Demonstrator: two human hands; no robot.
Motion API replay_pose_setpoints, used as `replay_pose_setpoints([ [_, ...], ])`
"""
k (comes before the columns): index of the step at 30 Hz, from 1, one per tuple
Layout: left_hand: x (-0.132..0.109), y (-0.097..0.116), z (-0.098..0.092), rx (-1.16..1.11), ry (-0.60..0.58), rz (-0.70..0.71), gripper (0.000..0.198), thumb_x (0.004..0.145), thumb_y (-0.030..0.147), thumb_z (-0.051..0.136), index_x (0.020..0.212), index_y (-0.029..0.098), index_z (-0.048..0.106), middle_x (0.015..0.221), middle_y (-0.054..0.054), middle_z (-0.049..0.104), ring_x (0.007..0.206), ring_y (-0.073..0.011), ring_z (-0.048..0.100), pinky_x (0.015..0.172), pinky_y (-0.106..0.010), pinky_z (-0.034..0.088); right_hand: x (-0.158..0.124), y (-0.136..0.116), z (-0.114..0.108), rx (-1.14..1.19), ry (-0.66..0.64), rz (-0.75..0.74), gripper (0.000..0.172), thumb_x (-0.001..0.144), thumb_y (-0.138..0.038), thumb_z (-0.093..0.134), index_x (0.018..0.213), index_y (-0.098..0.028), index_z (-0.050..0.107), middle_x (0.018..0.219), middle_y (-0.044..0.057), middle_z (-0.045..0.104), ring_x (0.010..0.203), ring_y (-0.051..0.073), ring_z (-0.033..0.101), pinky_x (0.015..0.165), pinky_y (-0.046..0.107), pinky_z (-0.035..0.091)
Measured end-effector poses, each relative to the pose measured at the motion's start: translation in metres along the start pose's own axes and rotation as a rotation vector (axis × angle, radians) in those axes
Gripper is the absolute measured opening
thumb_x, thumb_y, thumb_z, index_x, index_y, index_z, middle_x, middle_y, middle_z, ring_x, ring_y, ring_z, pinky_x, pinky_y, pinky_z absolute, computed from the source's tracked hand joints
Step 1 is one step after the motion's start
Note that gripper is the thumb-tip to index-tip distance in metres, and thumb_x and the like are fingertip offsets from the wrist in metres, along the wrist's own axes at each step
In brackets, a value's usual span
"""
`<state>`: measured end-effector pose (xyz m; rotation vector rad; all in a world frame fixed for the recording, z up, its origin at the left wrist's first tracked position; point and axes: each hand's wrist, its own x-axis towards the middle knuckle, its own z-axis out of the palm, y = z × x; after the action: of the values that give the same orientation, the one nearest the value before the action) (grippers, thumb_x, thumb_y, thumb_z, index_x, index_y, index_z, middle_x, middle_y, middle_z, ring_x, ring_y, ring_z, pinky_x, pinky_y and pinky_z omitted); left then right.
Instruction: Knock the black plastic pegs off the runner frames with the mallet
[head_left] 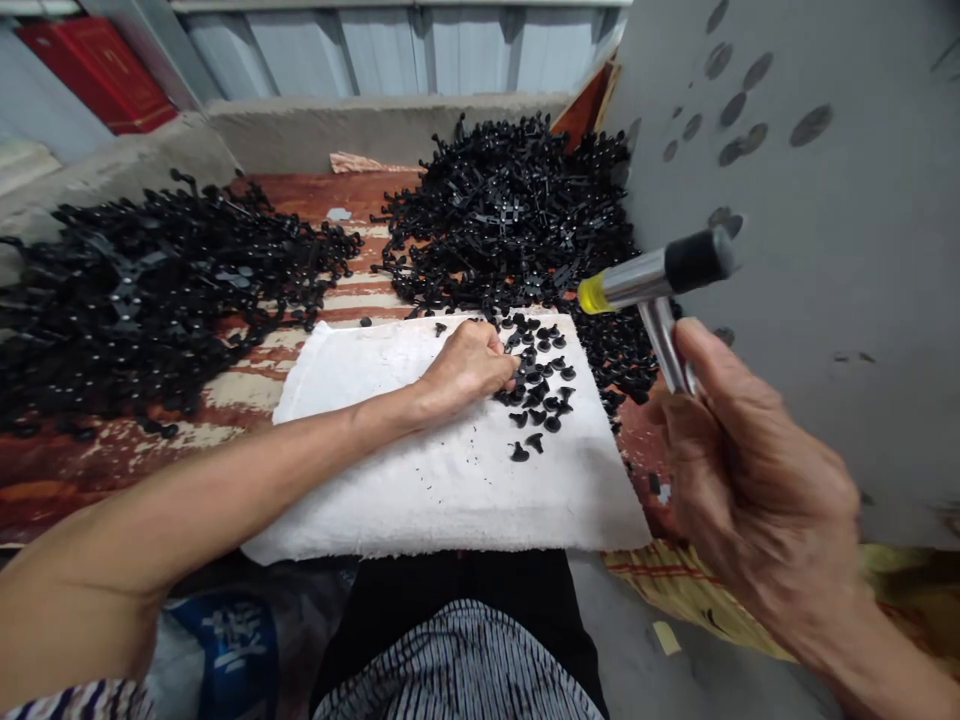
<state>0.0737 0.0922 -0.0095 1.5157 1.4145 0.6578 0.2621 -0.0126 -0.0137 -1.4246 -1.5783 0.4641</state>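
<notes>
My right hand (757, 490) is wrapped round the metal handle of a small mallet (637, 280), raised at the right. The mallet's head has a yellow face on the left and a black one on the right. My left hand (469, 365) rests on a folded white cloth (390, 490), its fingers curled closed at the edge of a cluster of small black caps with stems (536, 395). What those fingers pinch, if anything, is hidden behind the hand and among the dark parts. Several caps lie loose on the cloth just right of the hand.
Heaps of black jointed parts lie on the worn red-brown tabletop, one pile (150, 290) at the left and another pile (517, 210) at the back. A grey panel (847, 230) stands along the right side. Yellow woven sacking (697, 590) lies below the table edge.
</notes>
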Motion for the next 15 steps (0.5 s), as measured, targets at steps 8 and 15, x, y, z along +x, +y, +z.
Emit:
replay_pose_setpoints([
  [8,0.007,-0.008,-0.001,0.009,-0.013,0.048,0.016,0.072,0.012,0.06,0.065,0.018,0.048,0.057,-0.003,0.064,0.042,-0.0066,0.039,0.042,-0.021,0.023,-0.006,0.013,0.003,-0.33,-0.026,-0.176,0.053,0.092,-0.022,0.048,0.145,-0.026,0.051,0.101,0.01,0.071,0.074,0.022,0.067,0.073,0.041,0.059],
  [15,-0.003,-0.002,-0.002,-0.05,-0.066,0.01,0.014,0.077,0.012,0.058,0.072,0.019,0.046,0.059,-0.001,0.063,0.052,-0.0107,0.055,0.049,-0.021,0.036,-0.002,0.009,0.008,-0.012,0.028,0.056,0.046,0.091,-0.036,0.054,0.134,-0.024,0.059,0.082,0.005,0.068,0.059,0.015,0.06,0.057,0.03,0.055],
])
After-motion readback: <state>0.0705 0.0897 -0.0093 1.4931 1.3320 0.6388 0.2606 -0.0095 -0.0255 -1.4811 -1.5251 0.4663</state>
